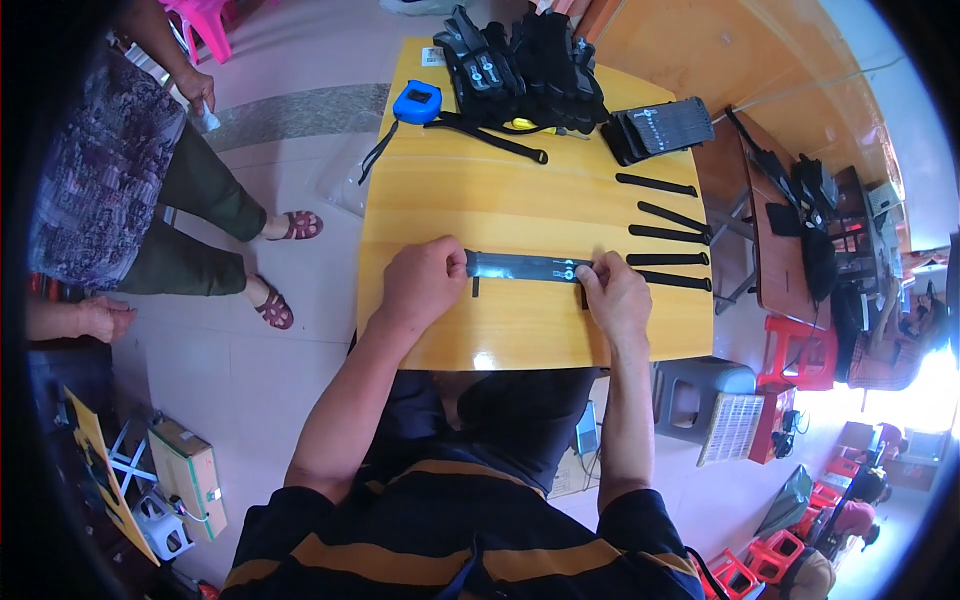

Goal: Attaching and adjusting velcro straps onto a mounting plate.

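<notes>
Both hands busy on one part: a black strip (520,266), glossy on top with pale print near its right end. It's near the front edge of the bench (420,345), running crosswise in front of the person.

Left hand (426,282): fingers curled in, pinching the strip's left end. Right hand (618,295): thumb on top, gripping the right end; its fingers mostly hidden. Reads like a two-end hold to pull it flat and straight, print side up. Can't tell if the strip touches the bench or sits just above it.

Right side of bench: five loose straps (667,260), mostly side by side, two meeting at their right ends. Probably spread like that so each can be picked singly, clear of the working spot.

Bulk sits at the far end, likely to free the front: heap of black straps (545,75), stack of black packs (657,130) at the far right corner. Blue tape measure (417,102) by the left edge, a yellow-handled tool (533,125) half under the heap, one longer strap (505,142) lying nearby.
</notes>
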